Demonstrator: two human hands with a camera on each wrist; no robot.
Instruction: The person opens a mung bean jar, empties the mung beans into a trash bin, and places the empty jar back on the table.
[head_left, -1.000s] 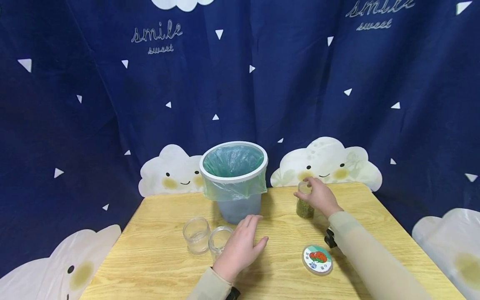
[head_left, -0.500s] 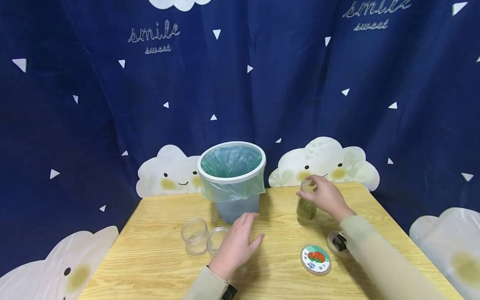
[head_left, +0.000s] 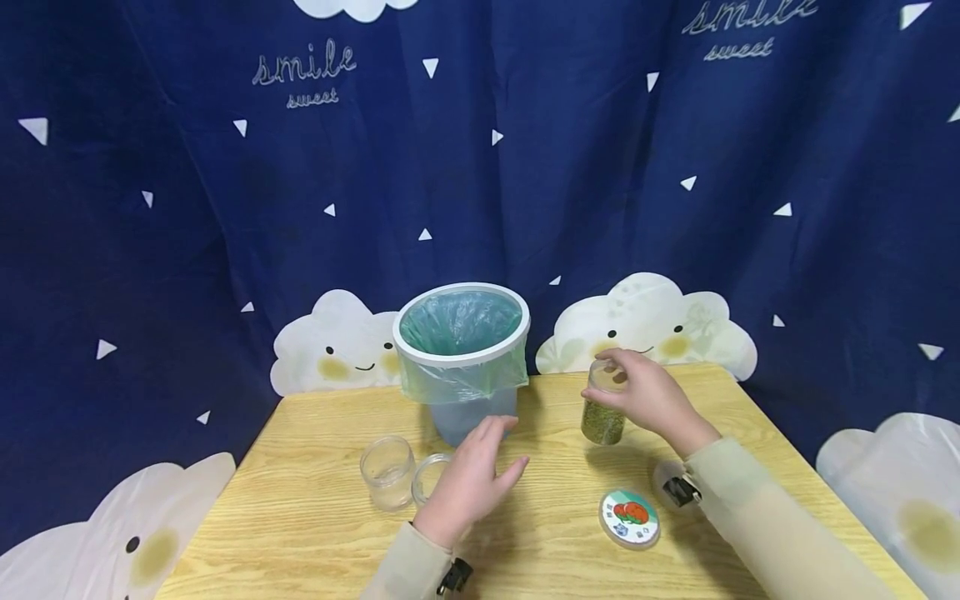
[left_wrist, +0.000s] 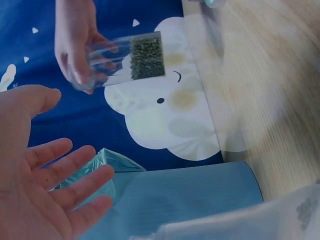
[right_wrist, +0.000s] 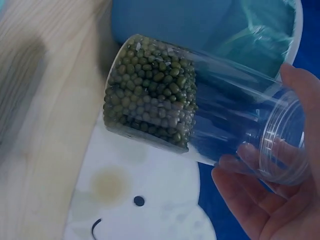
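Bean jar [head_left: 603,422]: part-filled with green beans [right_wrist: 150,95], raised above the table [head_left: 300,508] near its far edge, right of centre.
Right hand [head_left: 654,402]: fingers and thumb gripping the mouth end.
Left hand [head_left: 468,482]: fingers extended, thumb spread wide.
Bin [head_left: 474,417]: bag-lined, standing by the far edge.
Tomato-printed lid [head_left: 630,518]: flat, toward the right edge.

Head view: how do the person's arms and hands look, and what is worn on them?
The left sleeve and right sleeve are long and pale beige. A small black wrist item shows on the left, another on the right, details unclear. The left hand and right hand are gloveless.
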